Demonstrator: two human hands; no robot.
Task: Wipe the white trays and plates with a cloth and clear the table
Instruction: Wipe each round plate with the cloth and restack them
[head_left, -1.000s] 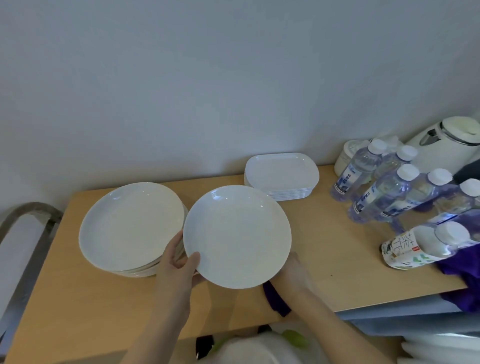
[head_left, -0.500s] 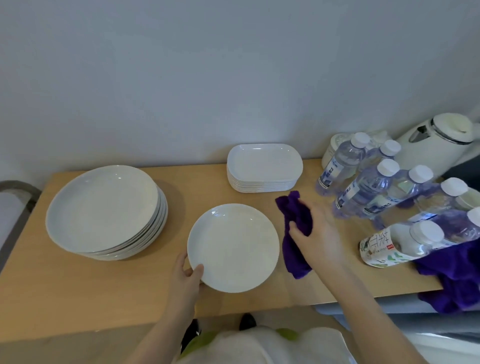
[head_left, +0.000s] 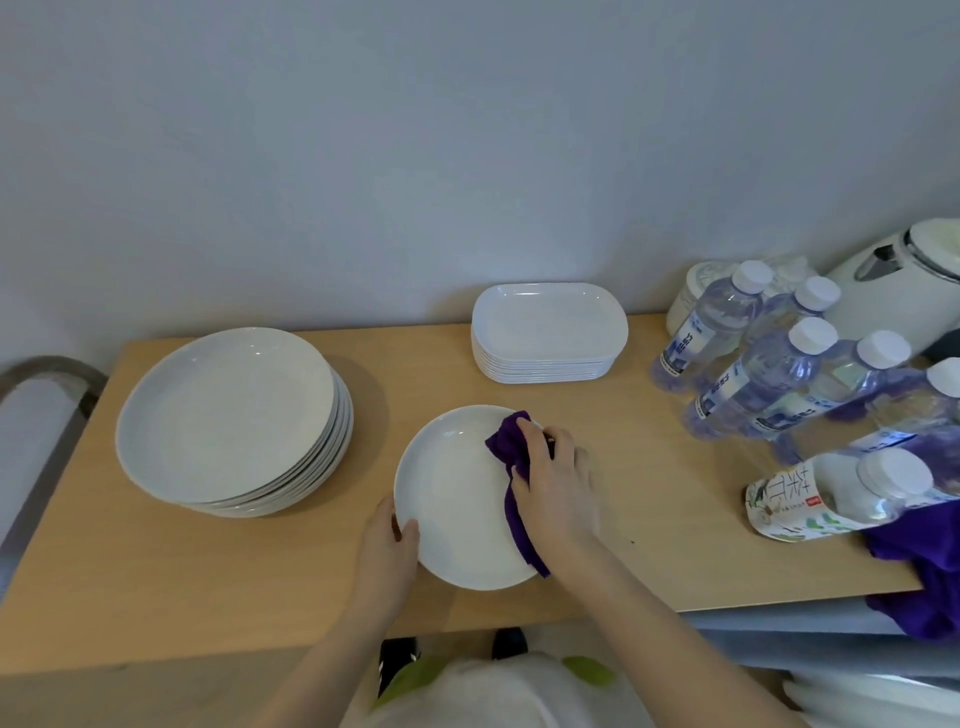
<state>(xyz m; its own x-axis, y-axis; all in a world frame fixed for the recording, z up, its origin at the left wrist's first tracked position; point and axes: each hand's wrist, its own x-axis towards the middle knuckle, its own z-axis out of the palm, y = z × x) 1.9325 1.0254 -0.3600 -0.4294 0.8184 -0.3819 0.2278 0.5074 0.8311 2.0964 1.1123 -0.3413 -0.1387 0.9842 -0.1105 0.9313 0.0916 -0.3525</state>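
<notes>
A light wooden table (head_left: 234, 582) holding a stack of round plates (head_left: 228, 415), one single plate (head_left: 457, 509), stacked white trays (head_left: 548, 332), water bottles (head_left: 753, 384) and a kettle (head_left: 904, 291).

The bench (head_left: 649, 519) looks like matt light wood. The plates (head_left: 223, 410) are glossy white, smooth. The purple cloth (head_left: 511, 452) is soft fabric. The bottles (head_left: 753, 384) at right are clear plastic.

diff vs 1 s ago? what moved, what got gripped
The single plate, held up beside the plate stack a second ago, now lies on the table. The right hand brought the purple cloth from under the plate onto its right side. The left hand still grips the rim. Plate stack and tray stack unchanged.
</notes>
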